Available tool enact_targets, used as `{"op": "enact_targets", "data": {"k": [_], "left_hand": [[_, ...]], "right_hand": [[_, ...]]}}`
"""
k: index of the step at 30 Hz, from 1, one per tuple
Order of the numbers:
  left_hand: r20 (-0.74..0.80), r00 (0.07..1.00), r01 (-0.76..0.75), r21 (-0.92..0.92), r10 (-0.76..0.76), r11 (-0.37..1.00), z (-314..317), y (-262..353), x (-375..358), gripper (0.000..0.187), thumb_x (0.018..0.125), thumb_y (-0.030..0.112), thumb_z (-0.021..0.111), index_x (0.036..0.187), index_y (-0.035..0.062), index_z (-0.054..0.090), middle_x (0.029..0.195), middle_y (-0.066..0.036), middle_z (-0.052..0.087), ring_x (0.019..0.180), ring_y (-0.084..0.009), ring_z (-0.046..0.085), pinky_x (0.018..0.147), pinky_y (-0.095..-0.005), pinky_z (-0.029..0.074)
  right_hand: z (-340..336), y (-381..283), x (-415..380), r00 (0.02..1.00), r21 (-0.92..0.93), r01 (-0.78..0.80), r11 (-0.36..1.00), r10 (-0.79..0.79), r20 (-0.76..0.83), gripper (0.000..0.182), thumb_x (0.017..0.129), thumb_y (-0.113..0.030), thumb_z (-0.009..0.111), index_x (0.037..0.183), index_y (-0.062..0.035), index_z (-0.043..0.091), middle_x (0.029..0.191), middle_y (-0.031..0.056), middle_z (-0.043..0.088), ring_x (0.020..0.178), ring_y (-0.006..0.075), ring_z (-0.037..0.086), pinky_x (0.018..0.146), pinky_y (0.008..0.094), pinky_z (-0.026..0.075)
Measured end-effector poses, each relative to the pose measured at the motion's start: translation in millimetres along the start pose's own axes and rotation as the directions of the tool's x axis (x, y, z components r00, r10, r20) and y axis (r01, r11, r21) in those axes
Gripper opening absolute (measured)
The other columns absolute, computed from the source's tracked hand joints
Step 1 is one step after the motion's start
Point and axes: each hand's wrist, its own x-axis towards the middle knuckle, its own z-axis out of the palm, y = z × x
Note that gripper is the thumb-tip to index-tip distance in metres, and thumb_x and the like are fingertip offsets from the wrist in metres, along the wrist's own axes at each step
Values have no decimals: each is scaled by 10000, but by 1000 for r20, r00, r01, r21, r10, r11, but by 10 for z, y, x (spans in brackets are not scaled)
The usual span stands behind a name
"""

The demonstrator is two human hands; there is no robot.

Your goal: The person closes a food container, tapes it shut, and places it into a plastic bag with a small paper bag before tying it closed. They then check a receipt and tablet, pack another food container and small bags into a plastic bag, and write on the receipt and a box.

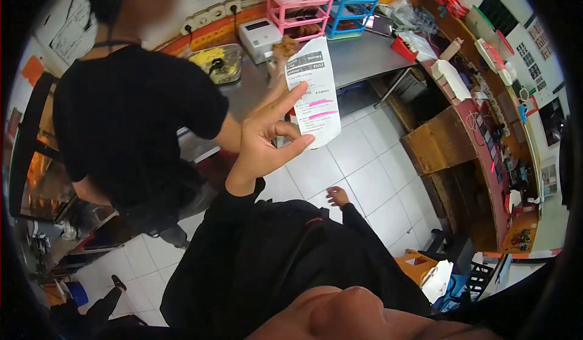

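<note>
My left hand [267,136] is raised in front of me, pinching a printed paper receipt [317,91] between thumb and fingers. Pink highlighter strokes cross some of the receipt's lower lines, and a dark band runs along its top. My right hand [337,197] hangs low by my side over the tiled floor, its fingers loosely bent and nothing visible in them. Beyond my left hand, a co-worker's forearm [231,134] reaches toward the counter; that person's hand is partly hidden behind mine and the receipt.
A co-worker in a black shirt [133,115] stands close on my left. On the metal counter [376,60] are a food container [215,63], a white printer-like box [260,38], a pink rack [299,6] and a blue rack [349,12]. A wooden counter [440,140] runs along the right.
</note>
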Motion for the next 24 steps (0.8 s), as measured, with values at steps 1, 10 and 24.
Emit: {"op": "enact_targets", "data": {"k": [1, 10, 24], "left_hand": [[7, 1000, 11, -4, -11, 1000, 62, -38, 77, 668, 715, -122, 657, 1336, -38, 424, 1249, -121, 537, 720, -45, 626, 636, -161, 460], [77, 996, 49, -46, -46, 998, 277, -603, 846, 684, 705, -127, 653, 1341, -35, 419, 1237, -127, 546, 669, -44, 611, 647, -167, 468], [30, 998, -51, 195, 46, 979, -334, -1404, 1986, 698, 698, -46, 690, 1346, 5, 435, 643, 6, 636, 604, -7, 551, 669, -169, 430]], "right_hand": [[5, -64, -8, 999, -16, -10, 1000, 11, 35, 245, 875, -269, 568, 1050, -99, 591, 860, 90, 664, 618, 178, 617, 495, 319, 500], [-493, -730, 499, 994, 27, -62, 998, 59, 97, 241, 859, -276, 593, 1037, -114, 589, 867, 82, 661, 639, 173, 621, 508, 319, 492], [-1721, -1326, 2028, 991, -254, -121, 960, 104, -79, 275, 858, -275, 567, 1062, -94, 598, 881, 103, 673, 674, 227, 637, 546, 397, 509]]}}
